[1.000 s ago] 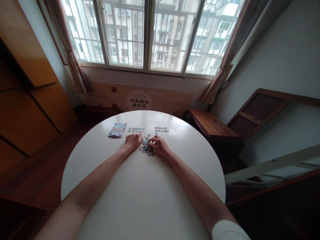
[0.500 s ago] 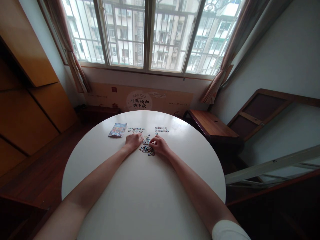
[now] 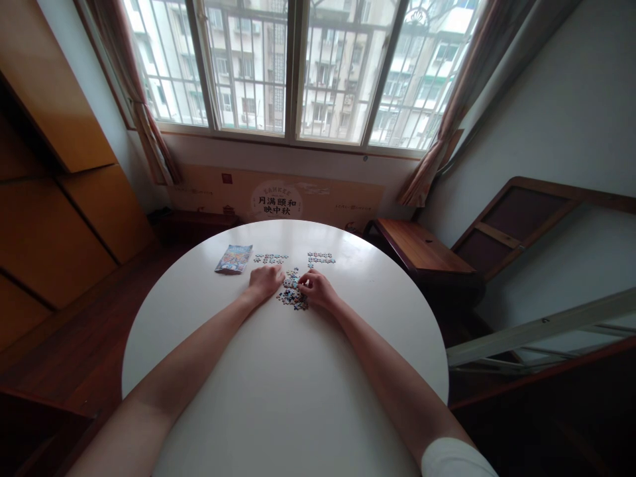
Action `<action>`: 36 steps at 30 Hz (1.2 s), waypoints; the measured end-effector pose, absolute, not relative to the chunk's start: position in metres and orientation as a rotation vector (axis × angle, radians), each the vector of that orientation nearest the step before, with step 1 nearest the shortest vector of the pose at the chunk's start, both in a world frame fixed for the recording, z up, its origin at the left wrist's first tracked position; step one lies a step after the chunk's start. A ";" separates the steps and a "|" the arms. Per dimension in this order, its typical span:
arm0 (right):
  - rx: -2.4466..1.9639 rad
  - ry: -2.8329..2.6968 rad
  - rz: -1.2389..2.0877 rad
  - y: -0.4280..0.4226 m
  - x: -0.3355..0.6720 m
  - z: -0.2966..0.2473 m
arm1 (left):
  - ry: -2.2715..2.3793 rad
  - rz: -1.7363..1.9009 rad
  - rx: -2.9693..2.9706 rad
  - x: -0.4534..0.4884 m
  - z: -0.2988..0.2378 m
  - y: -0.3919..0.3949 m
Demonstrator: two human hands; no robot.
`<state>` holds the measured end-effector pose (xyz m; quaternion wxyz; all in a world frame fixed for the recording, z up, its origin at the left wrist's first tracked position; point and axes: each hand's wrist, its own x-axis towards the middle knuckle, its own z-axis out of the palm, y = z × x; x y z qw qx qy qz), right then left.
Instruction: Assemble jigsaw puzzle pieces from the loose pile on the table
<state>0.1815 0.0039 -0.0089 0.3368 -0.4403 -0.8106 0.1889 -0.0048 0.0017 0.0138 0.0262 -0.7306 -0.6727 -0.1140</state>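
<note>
A loose pile of small jigsaw puzzle pieces (image 3: 293, 299) lies on the white table between my two hands. My left hand (image 3: 267, 278) rests curled at the pile's left side, knuckles up; whatever its fingers hold is hidden. On the right side, my right hand (image 3: 316, 287) has thumb and fingers pinched together over the pile's edge, on what looks like a single puzzle piece. Beyond the left hand sit rows of puzzle pieces (image 3: 271, 257). Another group of rowed pieces (image 3: 321, 257) lies past the right hand.
A printed packet (image 3: 233, 259) lies on the round white table (image 3: 278, 397), left of the pieces. Behind the table are a long printed cardboard panel (image 3: 199, 192) and a barred window. A wooden stool or low table (image 3: 417, 242) stands at the right.
My right hand has shifted very slightly to the right at the pile's edge. My left hand and the rows of pieces look the same.
</note>
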 end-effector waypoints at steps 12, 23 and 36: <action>-1.159 -2.113 0.486 0.004 0.180 -0.009 | -2.057 -0.357 -2.259 -0.006 0.010 0.004; -1.134 -2.042 0.498 0.006 0.181 -0.010 | -2.064 -0.371 -2.280 -0.006 0.012 0.003; -1.156 -2.110 0.502 0.007 0.192 -0.005 | -2.078 -0.377 -2.258 -0.005 0.012 0.003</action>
